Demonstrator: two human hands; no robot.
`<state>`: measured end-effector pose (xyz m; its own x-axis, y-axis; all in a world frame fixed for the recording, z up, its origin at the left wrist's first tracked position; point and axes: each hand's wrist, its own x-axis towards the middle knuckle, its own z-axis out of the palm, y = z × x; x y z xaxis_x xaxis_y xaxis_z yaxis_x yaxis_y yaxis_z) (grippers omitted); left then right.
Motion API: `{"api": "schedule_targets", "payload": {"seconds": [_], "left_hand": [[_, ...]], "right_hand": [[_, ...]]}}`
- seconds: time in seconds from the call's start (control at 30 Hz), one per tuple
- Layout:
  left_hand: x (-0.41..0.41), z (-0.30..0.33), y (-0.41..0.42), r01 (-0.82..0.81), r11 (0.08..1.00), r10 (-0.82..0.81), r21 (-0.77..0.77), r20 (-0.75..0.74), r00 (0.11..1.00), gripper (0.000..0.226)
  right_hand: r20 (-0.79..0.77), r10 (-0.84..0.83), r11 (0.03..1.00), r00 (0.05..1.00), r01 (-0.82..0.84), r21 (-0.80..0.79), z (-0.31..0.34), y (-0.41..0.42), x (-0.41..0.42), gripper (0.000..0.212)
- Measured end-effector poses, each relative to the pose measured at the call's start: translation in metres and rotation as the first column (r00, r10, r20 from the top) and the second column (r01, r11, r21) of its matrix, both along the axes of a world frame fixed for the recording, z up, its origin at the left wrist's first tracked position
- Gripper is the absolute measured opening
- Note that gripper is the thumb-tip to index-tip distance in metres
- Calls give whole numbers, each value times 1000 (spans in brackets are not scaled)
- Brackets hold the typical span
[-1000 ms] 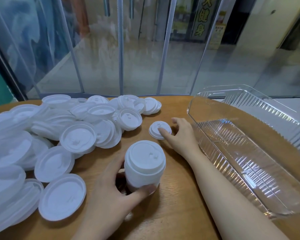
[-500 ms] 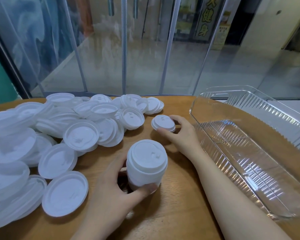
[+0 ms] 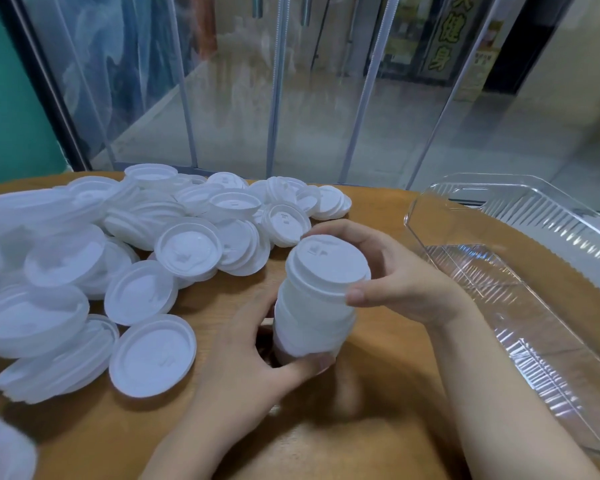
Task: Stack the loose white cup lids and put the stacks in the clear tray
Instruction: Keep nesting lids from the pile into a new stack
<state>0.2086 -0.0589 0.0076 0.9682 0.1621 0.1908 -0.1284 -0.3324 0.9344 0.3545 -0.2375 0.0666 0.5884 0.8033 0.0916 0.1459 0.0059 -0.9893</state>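
A stack of white lids (image 3: pixel 317 303) stood upright near the middle of the wooden table (image 3: pixel 378 372), tilted slightly toward the camera. The left hand (image 3: pixel 253 368) gripped the lower part of the stack, the thumb curled across its near side and the fingers wrapped behind it. The right hand (image 3: pixel 392 275) held the top lid (image 3: pixel 328 263) at its rim: the thumb pressed the near right edge and the fingers curved over the far edge. The top lid sat on the stack, brim down; whether it was fully seated could not be told.

A large heap of loose lids (image 3: pixel 125 251) covered the left half of the table, lying flat, tilted and overlapping, some already nested in short stacks. One single lid (image 3: pixel 153 355) lay flat just left of the left hand, apart from it. Another lid (image 3: pixel 284 224) lay at the near edge of the heap, just beyond the stack.

The clear tray (image 3: pixel 520 282) rested on the right side of the table, well apart from the heap and near the right forearm. Its ribbed walls and floor showed no lids inside. A handle slot was visible in its far end.

Behind the table hung clear plastic strip curtains (image 3: pixel 278 81), with a tiled floor seen through them.
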Motion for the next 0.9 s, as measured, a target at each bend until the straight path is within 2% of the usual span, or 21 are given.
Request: {"api": "schedule_targets", "payload": {"seconds": [0.23,0.9], "left_hand": [[1,1,-1,-40,999,39,31,41,998,74],[2,0,1,-16,998,11,58,75,997,77]], "right_hand": [[-18,41,991,999,-43,-127,-4,3,-3,81],[-8,147,959,989,-145,-242,-8,5,-2,82]]}}
